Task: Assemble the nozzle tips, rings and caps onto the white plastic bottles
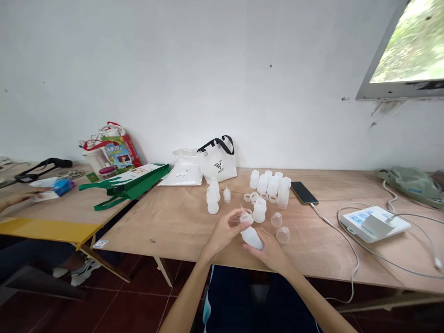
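Observation:
Just above the table's front edge, a small white baby bottle (252,238) is tilted between my hands. My right hand (269,253) is wrapped round its body from the right. Fingers of my left hand (225,231) are closed at its upper end, on the clear teat with its ring (246,216). Right behind it stands an open white bottle (259,212). Two clear dome caps (282,235) lie to the right. Several white rings (263,196) lie farther back, before a group of open bottles (272,186). A stack of teats (226,195) stands at the left, beside more bottles (212,199).
A phone (303,192) on a cable and a white power strip box (374,223) lie at the right. White bags (218,162) lean on the wall. Left are a green bag (135,185) and another table (41,226), where a person's hand (34,194) reaches in.

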`<state>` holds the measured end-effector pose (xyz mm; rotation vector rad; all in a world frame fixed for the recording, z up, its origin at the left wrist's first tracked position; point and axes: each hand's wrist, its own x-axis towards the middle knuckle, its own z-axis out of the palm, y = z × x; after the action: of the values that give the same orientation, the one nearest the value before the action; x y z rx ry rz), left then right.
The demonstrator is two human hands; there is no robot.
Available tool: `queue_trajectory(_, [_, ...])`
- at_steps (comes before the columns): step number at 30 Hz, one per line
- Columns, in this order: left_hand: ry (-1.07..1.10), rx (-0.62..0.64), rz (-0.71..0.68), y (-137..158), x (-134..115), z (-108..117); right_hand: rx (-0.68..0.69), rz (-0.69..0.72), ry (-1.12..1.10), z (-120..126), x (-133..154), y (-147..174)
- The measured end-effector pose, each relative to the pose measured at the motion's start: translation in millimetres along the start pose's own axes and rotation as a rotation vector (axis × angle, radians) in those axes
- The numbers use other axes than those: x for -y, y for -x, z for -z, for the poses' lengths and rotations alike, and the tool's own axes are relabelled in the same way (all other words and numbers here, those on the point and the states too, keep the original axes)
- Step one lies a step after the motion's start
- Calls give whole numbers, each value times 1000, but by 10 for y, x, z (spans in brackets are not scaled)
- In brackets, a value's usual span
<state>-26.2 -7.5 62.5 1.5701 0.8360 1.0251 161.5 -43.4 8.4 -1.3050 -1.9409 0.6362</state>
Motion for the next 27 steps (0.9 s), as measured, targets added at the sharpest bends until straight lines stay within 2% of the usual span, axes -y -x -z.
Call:
queue_trajectory(2, [-29,42,13,-4,-9,-35,10,15,-1,11,-1,-2])
queue_trajectory(10, [-55,-52,46,-20,24,-121,-86,-42,-16,10,-31,-10])
queue_trajectory(13, [-167,-102,102,6,22,-105,-152,-54,115,-23,-42,10])
queue_trajectory(18, [-477,-218,135,38,7,-120,-244,35,375,-74,-31,59])
queue_trajectory(21, [-439,-157,109,31,-1,-114,-209,-8,321,-52,-45,45])
queue_trajectory(25, [-196,64,0,13,-30,-26,-123,-65,1,16,-78,-5])
queue_trajectory(27, [-124,154,-26,5,-45,24,-105,-74,-86,36,-75,-16])
